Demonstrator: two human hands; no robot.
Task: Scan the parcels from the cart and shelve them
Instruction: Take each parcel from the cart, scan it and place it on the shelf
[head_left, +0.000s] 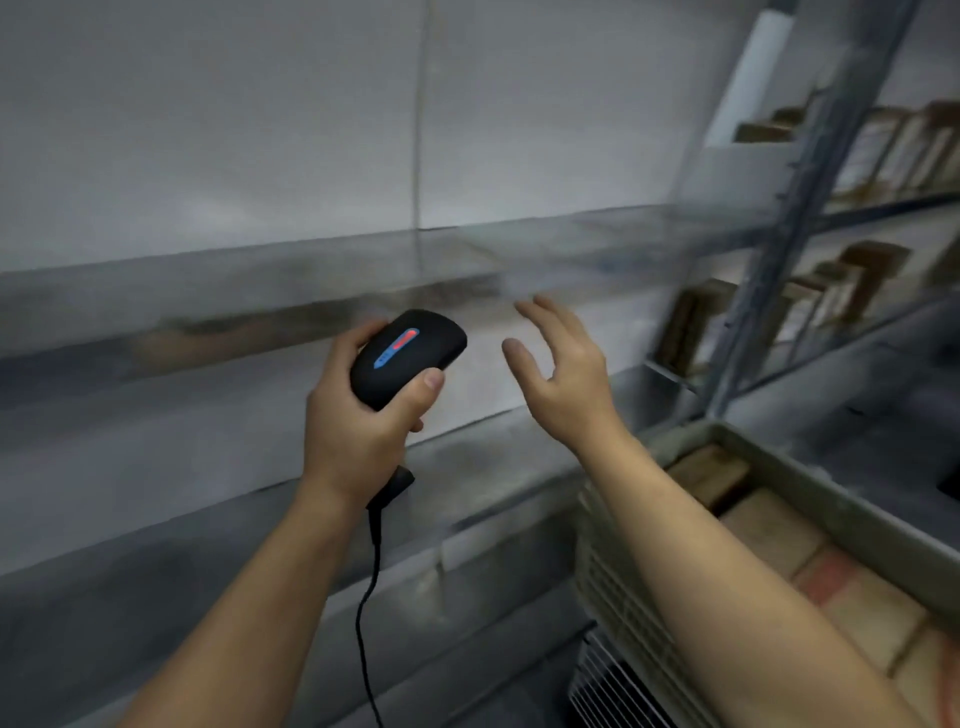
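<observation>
We hold the black handheld scanner with a red and blue light strip (408, 358) in our left hand (358, 421). The fingers are wrapped round its grip and the thumb lies against the side of its head. Its thin black cable (370, 571) hangs down from the base of the grip, past our left forearm. Our right hand (566, 374) is raised just beside the scanner and apart from it, fingers spread and loosely bent, holding nothing. The two hands do not touch.

The brown cardboard parcels (774, 525) lie packed in the beige plastic cart bin (831, 496) at the lower right, partly under our right forearm and well apart from both hands. One of them carries a reddish patch. Neither hand touches a parcel.

Ahead of the hands runs a grey metal shelf board (260, 301), blurred. Farther right, beyond a grey steel upright (792, 234), more brown boxes (854, 293) stand on edge on the shelves, too blurred for us to tell more.
</observation>
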